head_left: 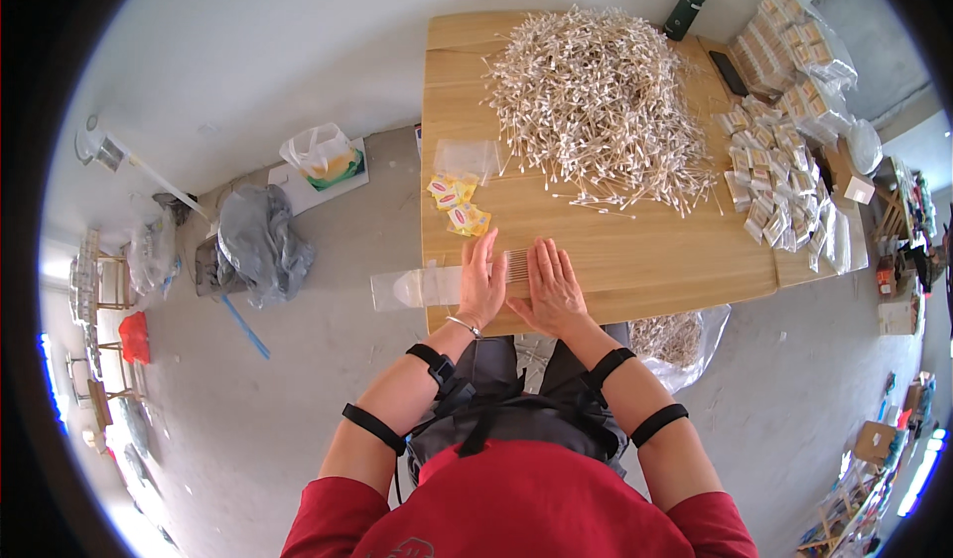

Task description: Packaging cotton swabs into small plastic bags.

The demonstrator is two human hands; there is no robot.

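Head cam: your L hand [481,280] & R hand [553,285], fingers straight, uncurled, flanking swabs [516,266], ctr frame; can't tell if gripped. Swabs prob. light, thin, snap-prone, apt to roll; hold whole row, both sides, gently.

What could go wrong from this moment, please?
Uneven pressure from the left hand or right hand might scatter the row of cotton swabs between them. The clear plastic packaging overhangs the left edge of the table, so a nudge could perhaps knock it off.
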